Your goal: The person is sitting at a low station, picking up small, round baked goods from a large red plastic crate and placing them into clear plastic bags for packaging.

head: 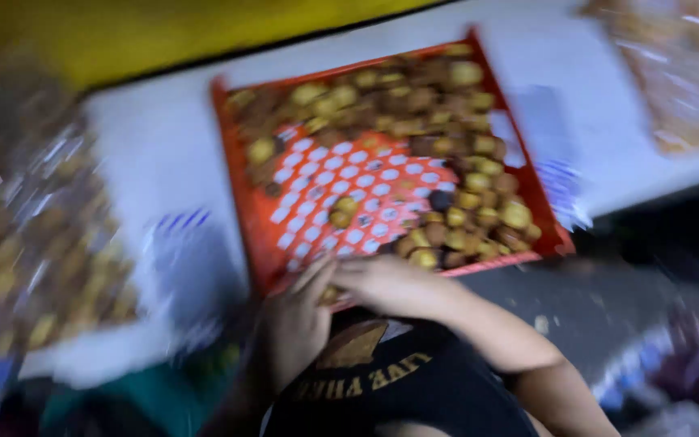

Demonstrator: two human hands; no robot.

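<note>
Pretty blurry here, but both my hands sit at the near edge of the red perforated crate (382,194) of small brownish-yellow fruits (455,162). My left hand (297,324) and right hand (394,285) curl together over one fruit (329,295); can't tell which grips it.

Motion blur smears everything: the round brownish pieces (455,214) in the orange crate (240,170) stay unidentifiable; bags at nine o'clock (34,243) run off-frame.
</note>
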